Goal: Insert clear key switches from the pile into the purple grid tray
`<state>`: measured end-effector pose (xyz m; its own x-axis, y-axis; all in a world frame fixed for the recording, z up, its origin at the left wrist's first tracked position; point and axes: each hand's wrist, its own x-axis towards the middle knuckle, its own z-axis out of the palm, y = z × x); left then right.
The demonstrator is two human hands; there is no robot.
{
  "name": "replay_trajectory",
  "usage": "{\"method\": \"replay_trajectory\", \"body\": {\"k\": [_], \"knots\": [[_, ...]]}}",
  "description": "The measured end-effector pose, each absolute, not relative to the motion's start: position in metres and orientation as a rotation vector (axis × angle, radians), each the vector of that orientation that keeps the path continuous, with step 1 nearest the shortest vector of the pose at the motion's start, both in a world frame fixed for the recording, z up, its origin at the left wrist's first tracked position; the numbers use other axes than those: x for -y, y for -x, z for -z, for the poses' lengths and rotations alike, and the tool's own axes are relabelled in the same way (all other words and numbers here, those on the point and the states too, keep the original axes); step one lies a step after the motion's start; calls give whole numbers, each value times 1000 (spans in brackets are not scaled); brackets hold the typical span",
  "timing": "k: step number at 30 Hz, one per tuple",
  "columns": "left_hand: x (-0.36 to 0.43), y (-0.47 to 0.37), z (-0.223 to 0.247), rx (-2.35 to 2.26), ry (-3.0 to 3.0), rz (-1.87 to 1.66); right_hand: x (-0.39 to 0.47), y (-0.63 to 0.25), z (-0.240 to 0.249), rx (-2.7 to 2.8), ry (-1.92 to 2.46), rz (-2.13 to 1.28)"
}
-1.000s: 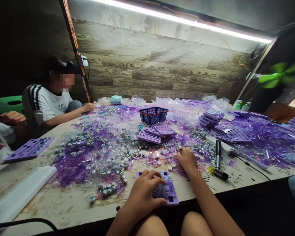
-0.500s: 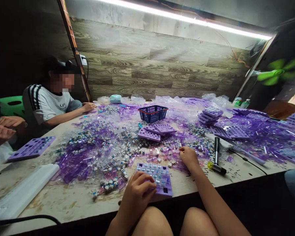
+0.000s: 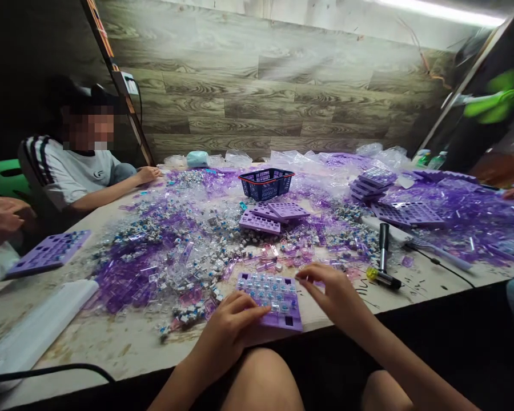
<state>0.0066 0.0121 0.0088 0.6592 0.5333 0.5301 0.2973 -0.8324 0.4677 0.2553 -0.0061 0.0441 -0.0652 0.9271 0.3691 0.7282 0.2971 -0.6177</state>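
On the near side of the basket (image 3: 266, 191), at the front edge of the bench (image 3: 111, 348), a purple plate (image 3: 294, 313) lies beneath the person's left hand (image 3: 228, 321). That hand's grip is loosely bent, its fingers over the plate's left part and touching it; whether it clamps the edge I cannot tell. The right hand (image 3: 334, 292), also nearer than the basket, is at the plate's far right corner, thumb and forefinger drawn close together; whether a small piece sits between them is too small to tell.

There is one basket, and three stacked plates (image 3: 289, 210) just on its near side. One hammer (image 3: 382, 257) lies to the basket's right and nearer the person, and two bottles (image 3: 437, 161) stand well to its right, farther back. One more plate (image 3: 53, 255) is far to the basket's left. The loose small parts (image 3: 214, 260) spread around the basket are too many to count.

The plate under the left hand is rectangular and pale purple, covered in rows of clear pieces with bluish centres; at least two dark square openings show along its right side.
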Motion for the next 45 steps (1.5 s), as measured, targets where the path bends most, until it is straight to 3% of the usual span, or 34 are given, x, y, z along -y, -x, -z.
{"method": "replay_trajectory", "body": {"k": [5,13,36,45], "knots": [[-15,-2,-12,-840,-2312,-1018,40,-230,-26,1944,1300,-463],[-15,-4,-10,-769,-2447,-998,48,-231,-8,1944,1251,-407],[-14,-3,-10,-795,-2411,-937,39,-232,-18,2051,1247,-119],[-5,-7,-10,-881,-2656,-705,35,-236,-17,2102,1205,-181]]}}
